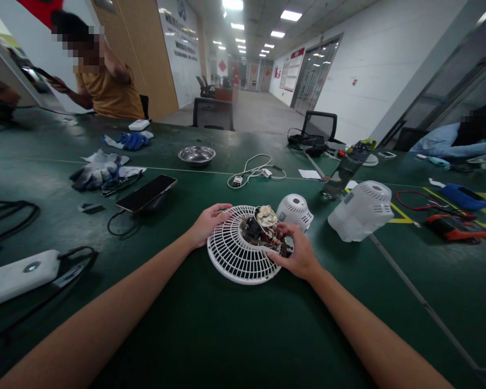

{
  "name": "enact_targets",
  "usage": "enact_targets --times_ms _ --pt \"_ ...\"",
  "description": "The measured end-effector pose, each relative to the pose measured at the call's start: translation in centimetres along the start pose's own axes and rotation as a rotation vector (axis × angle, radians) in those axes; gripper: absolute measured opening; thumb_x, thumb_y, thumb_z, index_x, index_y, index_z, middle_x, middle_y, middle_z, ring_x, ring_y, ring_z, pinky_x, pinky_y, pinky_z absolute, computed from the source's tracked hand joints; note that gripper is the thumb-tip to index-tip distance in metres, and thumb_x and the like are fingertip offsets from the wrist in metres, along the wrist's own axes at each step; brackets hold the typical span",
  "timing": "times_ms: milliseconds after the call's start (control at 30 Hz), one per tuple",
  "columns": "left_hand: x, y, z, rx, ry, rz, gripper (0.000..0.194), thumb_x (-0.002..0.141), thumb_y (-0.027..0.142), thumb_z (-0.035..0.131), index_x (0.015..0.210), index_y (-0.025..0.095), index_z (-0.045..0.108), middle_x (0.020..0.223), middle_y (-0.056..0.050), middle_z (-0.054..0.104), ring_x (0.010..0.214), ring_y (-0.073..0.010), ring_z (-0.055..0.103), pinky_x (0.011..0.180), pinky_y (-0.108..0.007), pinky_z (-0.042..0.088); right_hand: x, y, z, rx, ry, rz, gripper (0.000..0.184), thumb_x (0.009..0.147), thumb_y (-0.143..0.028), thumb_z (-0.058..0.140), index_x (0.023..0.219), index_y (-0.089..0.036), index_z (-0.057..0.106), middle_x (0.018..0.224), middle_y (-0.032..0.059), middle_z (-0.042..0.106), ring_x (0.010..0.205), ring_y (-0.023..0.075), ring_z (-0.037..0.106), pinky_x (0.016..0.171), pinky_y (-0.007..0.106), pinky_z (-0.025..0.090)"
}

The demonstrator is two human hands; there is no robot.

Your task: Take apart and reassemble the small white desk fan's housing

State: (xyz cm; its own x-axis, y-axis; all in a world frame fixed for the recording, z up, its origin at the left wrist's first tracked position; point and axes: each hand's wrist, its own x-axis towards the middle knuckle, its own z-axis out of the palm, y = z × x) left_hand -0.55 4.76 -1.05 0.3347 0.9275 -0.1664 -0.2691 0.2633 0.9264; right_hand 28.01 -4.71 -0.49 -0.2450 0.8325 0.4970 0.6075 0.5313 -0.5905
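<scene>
A round white fan grille [243, 270] lies on the green table in front of me, with an exposed motor assembly [256, 229] and loose wires at its centre. My left hand [207, 226] is closed on the grille's upper left rim. On the other side, my right hand [299, 253] is closed around the right part of the motor assembly, its thumb over the grille's edge. Just behind that hand stands a small white vented housing [294, 209], partly hidden by the fingers. A larger white vented housing [362, 213] stands farther right.
Beyond the grille are a white cable [251, 174] and a metal bowl [196, 155]. Left lie a phone [148, 193], gloves [99, 170] and a white power strip [22, 276]. Right are a water bottle [344, 173] and an orange multimeter [456, 227]. Two people sit across the table.
</scene>
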Motion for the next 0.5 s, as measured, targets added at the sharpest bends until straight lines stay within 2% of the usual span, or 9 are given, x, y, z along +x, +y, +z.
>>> enact_targets --times_ms 133,200,267,300,400,433,500 --pt "0.1 -0.2 0.0 0.061 -0.007 0.055 0.04 0.083 0.021 0.077 0.12 0.015 0.063 0.108 -0.012 0.074 0.083 -0.0177 0.074 0.074 -0.03 0.061 -0.1 0.0 -0.6 -0.005 -0.029 -0.055 0.062 0.072 -0.046 0.083 0.12 -0.026 0.049 0.12 0.0106 0.064 0.108 0.0295 0.065 0.093 0.048 0.054" --pt "0.3 -0.4 -0.2 0.088 -0.012 0.072 0.041 0.083 0.022 0.078 0.12 0.015 0.063 0.107 -0.011 0.074 0.081 -0.0171 0.073 0.072 -0.03 0.061 0.0 0.4 -1.2 0.011 -0.032 -0.115 0.056 0.077 -0.045 0.079 0.121 -0.026 0.05 0.12 0.0107 0.063 0.108 0.0295 0.064 0.093 0.048 0.053" --pt "0.5 -0.7 -0.4 0.116 -0.01 0.089 0.041 0.083 0.023 0.078 0.12 0.016 0.063 0.106 -0.011 0.074 0.078 -0.0163 0.072 0.069 -0.028 0.06 0.3 1.3 -1.8 -0.002 0.045 -0.161 0.045 0.083 -0.041 0.071 0.12 -0.026 0.051 0.122 0.0112 0.062 0.113 0.0306 0.061 0.097 0.051 0.05" --pt "0.6 -0.8 -0.5 0.129 -0.012 0.095 0.042 0.083 0.024 0.078 0.121 0.016 0.063 0.107 -0.011 0.074 0.078 -0.0159 0.072 0.067 -0.027 0.059 0.5 1.9 -2.2 -0.035 0.123 -0.164 0.04 0.085 -0.04 0.068 0.119 -0.026 0.051 0.124 0.0117 0.061 0.116 0.0316 0.059 0.099 0.052 0.048" --pt "0.7 -0.8 -0.7 0.149 -0.02 0.101 0.042 0.084 0.025 0.077 0.122 0.016 0.062 0.108 -0.011 0.074 0.076 -0.0149 0.072 0.065 -0.026 0.058 1.1 4.3 -3.0 -0.219 0.381 -0.046 0.05 0.081 -0.039 0.072 0.124 -0.023 0.05 0.131 0.0153 0.056 0.125 0.0351 0.052 0.104 0.057 0.044" --pt "0.7 -0.8 -0.7 0.153 -0.021 0.098 0.042 0.084 0.025 0.077 0.122 0.016 0.063 0.109 -0.012 0.074 0.076 -0.0149 0.072 0.065 -0.026 0.058 1.4 5.2 -3.1 -0.261 0.404 0.014 0.058 0.079 -0.04 0.073 0.127 -0.021 0.049 0.134 0.0167 0.054 0.127 0.0363 0.051 0.105 0.058 0.043" --pt "0.8 -0.8 -0.8 0.169 -0.013 0.092 0.042 0.083 0.026 0.078 0.121 0.017 0.063 0.109 -0.012 0.074 0.077 -0.0158 0.072 0.064 -0.027 0.058 1.8 6.6 -3.1 -0.286 0.36 0.123 0.074 0.073 -0.042 0.077 0.135 -0.02 0.046 0.138 0.0181 0.052 0.126 0.0377 0.052 0.105 0.059 0.043"
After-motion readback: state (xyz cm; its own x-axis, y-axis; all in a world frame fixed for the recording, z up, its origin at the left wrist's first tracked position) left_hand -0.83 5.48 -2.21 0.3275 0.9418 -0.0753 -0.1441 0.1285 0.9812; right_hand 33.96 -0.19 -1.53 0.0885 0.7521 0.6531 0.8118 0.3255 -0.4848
